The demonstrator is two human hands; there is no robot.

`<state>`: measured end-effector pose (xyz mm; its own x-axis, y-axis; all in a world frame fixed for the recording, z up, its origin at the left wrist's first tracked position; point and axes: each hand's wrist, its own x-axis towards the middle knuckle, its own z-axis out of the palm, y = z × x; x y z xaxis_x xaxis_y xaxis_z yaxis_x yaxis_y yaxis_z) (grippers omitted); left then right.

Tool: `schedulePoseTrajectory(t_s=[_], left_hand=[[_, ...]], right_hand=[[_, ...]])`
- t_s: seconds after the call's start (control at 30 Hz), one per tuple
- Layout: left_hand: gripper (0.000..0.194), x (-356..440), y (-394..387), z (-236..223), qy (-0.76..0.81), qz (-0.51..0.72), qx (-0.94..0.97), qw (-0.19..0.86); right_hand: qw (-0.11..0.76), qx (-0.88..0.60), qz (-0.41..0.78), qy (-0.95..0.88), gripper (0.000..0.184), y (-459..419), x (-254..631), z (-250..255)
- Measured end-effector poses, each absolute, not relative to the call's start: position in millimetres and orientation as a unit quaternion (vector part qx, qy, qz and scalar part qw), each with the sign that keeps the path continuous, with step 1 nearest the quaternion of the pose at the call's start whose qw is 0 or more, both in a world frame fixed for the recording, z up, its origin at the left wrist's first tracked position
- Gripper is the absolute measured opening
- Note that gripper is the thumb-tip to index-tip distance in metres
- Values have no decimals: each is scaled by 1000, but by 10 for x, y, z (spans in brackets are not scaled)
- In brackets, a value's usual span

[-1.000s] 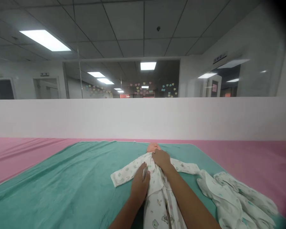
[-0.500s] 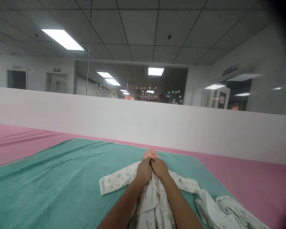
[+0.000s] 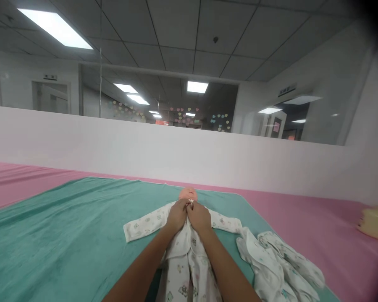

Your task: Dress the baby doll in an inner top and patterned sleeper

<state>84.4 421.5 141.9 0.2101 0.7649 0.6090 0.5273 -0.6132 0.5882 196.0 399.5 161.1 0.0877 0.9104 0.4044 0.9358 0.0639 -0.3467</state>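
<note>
A baby doll (image 3: 188, 193) lies on its back on a green blanket (image 3: 82, 235), its head toward the white wall. It wears a white printed baby jacket (image 3: 145, 225) with both sleeves stretched out sideways, and printed trousers (image 3: 179, 281) below. At the jacket's neckline, just under the doll's chin, my left hand (image 3: 177, 214) and my right hand (image 3: 199, 216) meet with fingers pinched on the two front edges. The fingertips hide any fastener there.
Another heap of white printed baby clothes (image 3: 271, 264) lies to the right of the doll. Pink sheeting (image 3: 305, 218) surrounds the blanket. Behind it stands a low white wall (image 3: 145, 147) with glass above. A yellowish object (image 3: 375, 222) sits at the far right.
The camera has turned slightly to the right, bringing the yellowish object into view. Both hands stay at the neckline, and slightly more of the jacket collar shows above them.
</note>
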Motion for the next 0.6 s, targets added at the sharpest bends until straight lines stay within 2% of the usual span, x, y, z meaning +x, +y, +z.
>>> schedulePoseTrajectory(t_s=[0.13, 0.33, 0.6], left_hand=[[34, 736, 4151, 1342, 393, 471, 775, 148], [37, 582, 4031, 1198, 380, 468, 777, 182], [39, 577, 3966, 1171, 424, 415, 791, 148]], right_hand=[[265, -671, -67, -690, 36, 3755, 1864, 1618], [232, -677, -68, -695, 33, 3522, 1705, 1680], [286, -668, -60, -685, 27, 3506, 1756, 1559]])
